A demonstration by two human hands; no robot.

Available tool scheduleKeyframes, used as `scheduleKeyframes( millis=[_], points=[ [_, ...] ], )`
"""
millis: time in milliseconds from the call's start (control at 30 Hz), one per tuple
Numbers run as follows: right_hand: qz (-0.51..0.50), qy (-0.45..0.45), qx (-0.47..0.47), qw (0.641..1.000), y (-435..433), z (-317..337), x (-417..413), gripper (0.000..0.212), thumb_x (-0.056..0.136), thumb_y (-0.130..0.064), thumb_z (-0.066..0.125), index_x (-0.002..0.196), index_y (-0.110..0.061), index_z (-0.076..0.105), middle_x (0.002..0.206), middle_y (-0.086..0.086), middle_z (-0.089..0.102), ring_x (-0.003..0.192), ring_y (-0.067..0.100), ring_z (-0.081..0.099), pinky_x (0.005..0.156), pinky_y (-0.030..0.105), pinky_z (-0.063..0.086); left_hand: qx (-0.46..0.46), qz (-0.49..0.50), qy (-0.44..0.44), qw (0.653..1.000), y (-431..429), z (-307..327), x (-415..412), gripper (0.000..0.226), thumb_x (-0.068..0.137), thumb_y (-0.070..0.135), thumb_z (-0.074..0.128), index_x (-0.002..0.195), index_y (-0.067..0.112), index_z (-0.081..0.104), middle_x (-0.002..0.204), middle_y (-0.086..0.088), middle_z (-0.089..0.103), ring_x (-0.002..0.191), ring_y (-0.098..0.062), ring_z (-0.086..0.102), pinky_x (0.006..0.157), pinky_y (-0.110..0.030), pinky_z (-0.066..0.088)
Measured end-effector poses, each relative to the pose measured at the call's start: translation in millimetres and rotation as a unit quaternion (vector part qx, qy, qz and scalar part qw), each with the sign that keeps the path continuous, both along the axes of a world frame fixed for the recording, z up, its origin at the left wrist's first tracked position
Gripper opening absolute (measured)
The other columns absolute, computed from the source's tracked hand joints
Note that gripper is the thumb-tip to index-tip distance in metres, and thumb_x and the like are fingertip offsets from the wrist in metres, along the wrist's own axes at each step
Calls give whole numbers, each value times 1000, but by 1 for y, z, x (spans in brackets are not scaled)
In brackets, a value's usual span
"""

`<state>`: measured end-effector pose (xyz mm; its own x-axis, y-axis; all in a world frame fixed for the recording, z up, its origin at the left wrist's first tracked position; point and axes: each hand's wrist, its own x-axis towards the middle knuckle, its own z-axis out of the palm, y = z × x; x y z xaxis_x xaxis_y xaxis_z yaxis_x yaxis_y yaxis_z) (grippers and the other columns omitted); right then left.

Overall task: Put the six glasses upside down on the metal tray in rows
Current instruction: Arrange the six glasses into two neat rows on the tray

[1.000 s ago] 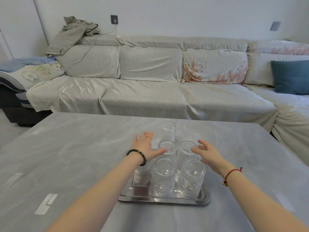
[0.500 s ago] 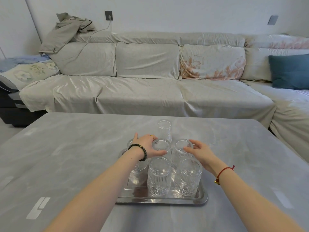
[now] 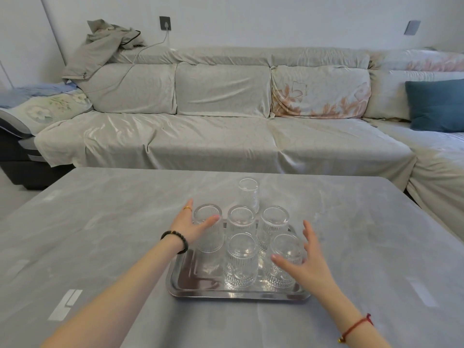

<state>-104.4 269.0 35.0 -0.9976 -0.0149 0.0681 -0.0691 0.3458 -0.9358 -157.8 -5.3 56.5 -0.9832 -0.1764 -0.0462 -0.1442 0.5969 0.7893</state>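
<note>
A metal tray [image 3: 236,294] lies on the grey table with five clear ribbed glasses upside down on it. Along the back are the left glass [image 3: 209,237], the middle glass [image 3: 241,219] and the right glass [image 3: 274,219]. In front stand a middle glass [image 3: 241,259] and a right glass [image 3: 285,264]. A sixth glass [image 3: 248,194] stands upside down on the table just beyond the tray. My left hand [image 3: 187,226] grips the back left glass, thumb across its front. My right hand [image 3: 305,262] is spread around the front right glass, its thumb tip at the glass's front.
The front left corner of the tray [image 3: 190,277] is bare. A covered grey sofa [image 3: 221,144] runs behind the table, with a blue cushion [image 3: 437,106] at the right. White tape marks [image 3: 65,304] sit on the table [image 3: 100,234] at the left.
My left hand has closed on the left glass, which now stands further back in line with the back row. My right hand has drawn back from the back right glass to the front right one.
</note>
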Motion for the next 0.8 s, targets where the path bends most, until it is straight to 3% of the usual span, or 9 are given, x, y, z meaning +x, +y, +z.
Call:
scheduleKeyframes(
  millis=[133,267,433,533,633,800],
  points=[
    [-10,42,20,999,-6,-9,14,97,64,-17,81,129,-45,14,127,-32,28,122,-4,31,106,21,25,83,-25,-20,996,-6,-15,14,83,79,48,58,143,14,16,152,-6,24,136,-23,30,112,-39,28],
    [-34,42,20,998,-7,-8,14,96,66,-9,78,140,-27,21,129,-22,31,124,3,35,112,35,30,106,-35,-6,994,-1,-18,17,62,85,32,57,138,15,28,145,-8,37,134,-23,35,110,-39,31],
    [-24,37,26,999,-8,-9,14,97,66,-11,79,142,-21,19,131,-18,32,126,4,34,112,40,32,106,-30,1,994,1,-20,14,59,86,24,57,137,13,28,145,-9,37,134,-24,35,110,-41,32],
    [-11,29,16,999,-9,-6,12,96,67,-17,79,141,-24,20,132,-16,34,128,7,35,111,36,32,107,-37,-1,994,-1,-22,13,63,85,27,57,138,13,26,146,-9,35,134,-23,34,112,-41,31],
    [-14,22,-28,999,-4,9,-1,86,69,-26,77,138,-27,26,131,-8,39,120,4,38,101,25,31,95,-38,-6,995,-8,-26,14,70,86,32,55,141,11,19,150,-8,28,136,-23,30,112,-39,28],
    [-2,75,11,997,-6,57,-73,73,73,-31,73,134,-24,34,135,2,42,124,15,40,98,29,32,20,3,6,1000,-37,-42,24,63,90,38,43,142,11,19,152,-5,24,139,-19,23,114,-32,18]
  ],
)
